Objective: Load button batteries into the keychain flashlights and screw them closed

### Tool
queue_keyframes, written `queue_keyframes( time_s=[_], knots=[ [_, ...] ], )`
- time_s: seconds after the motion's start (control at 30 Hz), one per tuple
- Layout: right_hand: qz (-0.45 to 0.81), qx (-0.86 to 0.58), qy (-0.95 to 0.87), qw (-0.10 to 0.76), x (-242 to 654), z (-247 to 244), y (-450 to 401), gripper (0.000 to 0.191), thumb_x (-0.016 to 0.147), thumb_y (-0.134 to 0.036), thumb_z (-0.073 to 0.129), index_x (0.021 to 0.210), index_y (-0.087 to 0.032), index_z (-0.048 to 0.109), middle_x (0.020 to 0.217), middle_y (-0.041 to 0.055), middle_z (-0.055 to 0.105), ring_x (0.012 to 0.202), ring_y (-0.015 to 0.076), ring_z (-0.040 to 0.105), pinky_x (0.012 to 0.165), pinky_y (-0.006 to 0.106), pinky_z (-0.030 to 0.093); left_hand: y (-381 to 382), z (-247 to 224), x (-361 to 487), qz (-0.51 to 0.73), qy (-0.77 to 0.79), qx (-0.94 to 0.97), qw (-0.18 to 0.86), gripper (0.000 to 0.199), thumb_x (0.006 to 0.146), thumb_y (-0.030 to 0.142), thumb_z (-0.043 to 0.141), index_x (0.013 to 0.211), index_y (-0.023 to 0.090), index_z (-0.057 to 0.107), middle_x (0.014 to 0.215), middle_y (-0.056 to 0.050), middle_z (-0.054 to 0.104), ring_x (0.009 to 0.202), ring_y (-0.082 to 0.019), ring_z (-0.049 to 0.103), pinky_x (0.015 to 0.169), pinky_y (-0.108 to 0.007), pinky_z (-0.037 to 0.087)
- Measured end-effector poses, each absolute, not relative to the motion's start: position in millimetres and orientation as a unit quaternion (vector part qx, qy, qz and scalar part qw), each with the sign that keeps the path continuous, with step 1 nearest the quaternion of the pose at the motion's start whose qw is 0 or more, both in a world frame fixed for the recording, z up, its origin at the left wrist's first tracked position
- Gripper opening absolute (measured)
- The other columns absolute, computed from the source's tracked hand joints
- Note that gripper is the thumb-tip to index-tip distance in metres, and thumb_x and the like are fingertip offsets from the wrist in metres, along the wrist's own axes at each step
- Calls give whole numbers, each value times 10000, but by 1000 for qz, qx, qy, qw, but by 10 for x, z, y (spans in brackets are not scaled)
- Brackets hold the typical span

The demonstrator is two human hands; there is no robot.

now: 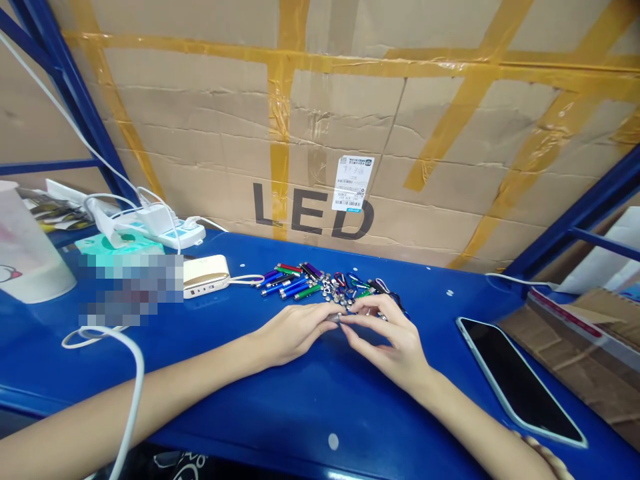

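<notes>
Near the middle of the blue table [300,407], my left hand [297,330] pinches a small silver metal piece [337,318] between thumb and fingers. My right hand [387,333] meets it from the right, its thumb and index fingertips at the same piece. Just beyond my hands lie several slim metal tubes [293,283] in blue, green, red and purple. Beside them is a heap of small round silver parts [330,287]. Coloured cord loops with clips [357,283] lie at the right of the heap, partly hidden behind my right hand.
A phone [523,380] lies at the right by a cardboard piece [575,353]. At the left are a cream power bank [206,275], a power strip [185,233], a white container [30,253] and a white cable [137,373] crossing my left forearm. A large taped carton [210,147] stands behind.
</notes>
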State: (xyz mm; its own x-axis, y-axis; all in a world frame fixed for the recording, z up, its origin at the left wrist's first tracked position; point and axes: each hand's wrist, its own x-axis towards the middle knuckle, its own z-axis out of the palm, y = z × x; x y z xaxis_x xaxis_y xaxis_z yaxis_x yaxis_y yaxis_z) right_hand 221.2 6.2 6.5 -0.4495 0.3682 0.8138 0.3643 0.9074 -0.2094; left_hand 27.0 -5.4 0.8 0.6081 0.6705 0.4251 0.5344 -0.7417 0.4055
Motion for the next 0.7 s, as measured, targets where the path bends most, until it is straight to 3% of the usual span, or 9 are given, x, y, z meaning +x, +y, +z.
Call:
queue_keyframes(
  time_s=[0.27, 0.43, 0.7],
  knots=[
    [13, -233, -859, 455, 2219, 69, 82, 184, 744, -169, 617, 923, -205, 640, 907, 50, 589, 816, 147, 556, 709, 283, 490, -47, 16, 286, 301, 367, 872, 120, 215, 924, 252, 342, 1105, 207, 447, 1059, -30, 617, 951, -140, 605, 798, -234, 471],
    [-31, -327, -823, 464, 2305, 98, 182, 136, 780, -185, 568, 897, -208, 634, 864, 50, 619, 828, 177, 584, 781, 334, 470, -19, 4, 275, 362, 453, 810, 87, 184, 900, 291, 396, 1058, 207, 442, 956, -21, 618, 866, -153, 609, 759, -264, 480],
    [-52, -399, -869, 289, 2386, -1, 291, 128, 760, -196, 578, 851, -205, 666, 845, 26, 692, 815, 205, 617, 721, 358, 467, -14, 17, 287, 365, 467, 801, 83, 162, 904, 265, 377, 1030, 201, 457, 970, -35, 560, 887, -156, 569, 757, -271, 465]
  ],
)
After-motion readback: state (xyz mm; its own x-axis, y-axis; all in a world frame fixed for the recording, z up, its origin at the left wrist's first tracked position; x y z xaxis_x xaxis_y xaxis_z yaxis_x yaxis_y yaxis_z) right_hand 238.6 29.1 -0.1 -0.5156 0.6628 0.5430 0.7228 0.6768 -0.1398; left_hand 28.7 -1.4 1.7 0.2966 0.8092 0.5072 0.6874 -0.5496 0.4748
